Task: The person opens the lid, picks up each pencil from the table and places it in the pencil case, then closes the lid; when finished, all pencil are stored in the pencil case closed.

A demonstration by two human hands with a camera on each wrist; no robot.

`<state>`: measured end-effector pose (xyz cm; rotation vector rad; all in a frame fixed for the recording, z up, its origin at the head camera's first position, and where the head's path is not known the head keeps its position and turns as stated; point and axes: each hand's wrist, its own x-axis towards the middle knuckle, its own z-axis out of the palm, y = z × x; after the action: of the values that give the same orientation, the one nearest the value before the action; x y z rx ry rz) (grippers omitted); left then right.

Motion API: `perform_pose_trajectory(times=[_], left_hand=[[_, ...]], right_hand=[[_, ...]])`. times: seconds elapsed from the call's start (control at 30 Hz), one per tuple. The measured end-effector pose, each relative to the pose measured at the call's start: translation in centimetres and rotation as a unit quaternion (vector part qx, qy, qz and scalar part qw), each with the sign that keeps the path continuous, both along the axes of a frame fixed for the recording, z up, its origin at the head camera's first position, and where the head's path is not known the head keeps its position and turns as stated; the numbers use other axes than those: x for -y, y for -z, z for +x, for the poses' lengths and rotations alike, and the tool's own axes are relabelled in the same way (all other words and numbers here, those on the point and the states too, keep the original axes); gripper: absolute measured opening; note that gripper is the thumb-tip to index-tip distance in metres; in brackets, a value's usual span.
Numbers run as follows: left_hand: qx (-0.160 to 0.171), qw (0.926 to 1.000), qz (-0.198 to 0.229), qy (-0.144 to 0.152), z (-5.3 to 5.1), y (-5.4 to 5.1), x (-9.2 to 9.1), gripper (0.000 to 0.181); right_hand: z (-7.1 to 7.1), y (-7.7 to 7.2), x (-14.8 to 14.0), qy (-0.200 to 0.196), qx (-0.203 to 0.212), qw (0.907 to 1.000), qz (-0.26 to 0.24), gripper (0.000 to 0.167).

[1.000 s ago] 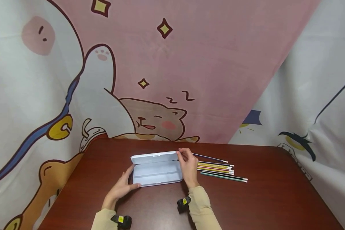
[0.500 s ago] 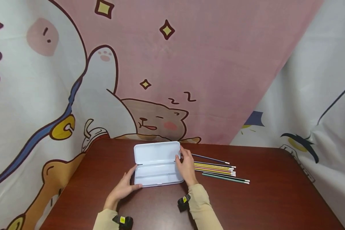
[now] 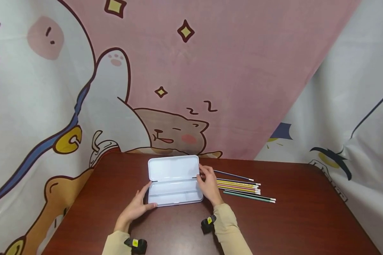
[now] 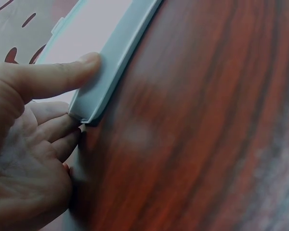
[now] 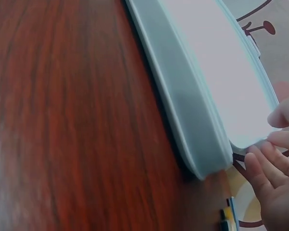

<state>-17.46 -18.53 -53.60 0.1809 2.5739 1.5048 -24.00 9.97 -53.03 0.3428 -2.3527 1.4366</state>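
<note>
Low centre of frame, white case [image 3: 169,199] lies on counter [image 3: 290,226], lid [image 3: 173,168] tipped up and back. My left hand [image 3: 136,207], spread wide, clasps case's left end, thumb on front wall; my right hand [image 3: 209,184], half-curled, pinches lid's right edge. Best I brace case, ease lid without forcing. Inside, dividers [image 3: 186,196] show; pencils [image 3: 239,186] lie outside, right of centre.

The pale, round-cornered case [image 3: 166,200] sits wide open on the tabletop [image 3: 175,226], base down, one long side to the front. Up stands the lid [image 3: 173,168] at the back, smooth inner face forward! Inside, a long divider [image 3: 167,194] runs lengthwise, and a crosspiece [image 3: 186,197] splits the front strip.
</note>
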Motion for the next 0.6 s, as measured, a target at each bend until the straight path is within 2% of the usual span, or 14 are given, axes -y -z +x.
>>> perform_pose_trajectory(times=[0.23, 0.5, 0.6], left_hand=[[-0.010, 0.9999, -0.005, 0.004, -0.1, -0.1, 0.0, 0.088], [-0.007, 0.9999, -0.010, -0.005, 0.0, 0.0, -0.1, 0.088], [-0.006, 0.9998, -0.015, -0.009, -0.1, -0.1, -0.1, 0.087]], right_hand=[[0.8, -0.5, -1.4, -0.010, 0.010, 0.9999, 0.005, 0.038], [2.0, -1.2, -3.5, -0.015, -0.015, 0.9993, 0.029, 0.031], [2.5, -1.3, -4.6, -0.007, -0.010, 0.9991, 0.041, 0.029]])
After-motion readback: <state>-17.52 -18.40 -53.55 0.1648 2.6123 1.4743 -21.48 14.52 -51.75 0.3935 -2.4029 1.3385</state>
